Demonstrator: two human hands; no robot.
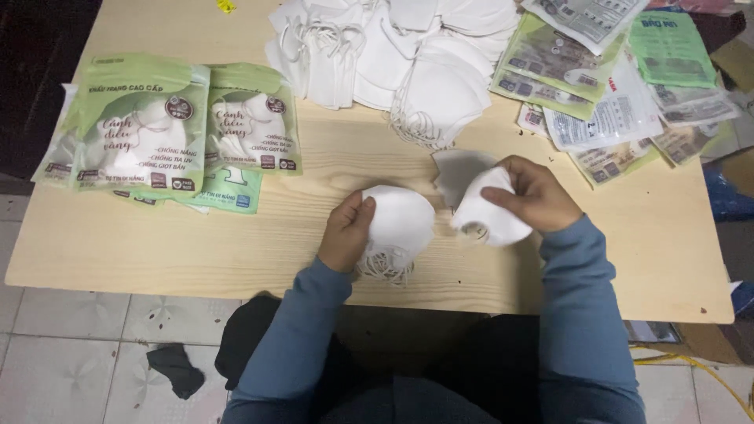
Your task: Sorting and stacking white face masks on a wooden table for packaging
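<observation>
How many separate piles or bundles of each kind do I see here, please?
Held mask bundles: 2, left bundle in left hand, right bundle in right hand
Loose white mask heap: 1
Filled green pouch group: 1
Flat pouch heap: 1
Total: 5

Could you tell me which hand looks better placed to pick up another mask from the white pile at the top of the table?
Probably the right hand: it is nearer the pile of masks, though its fingers already hold a mask. The left hand holds a mask stack.
</observation>
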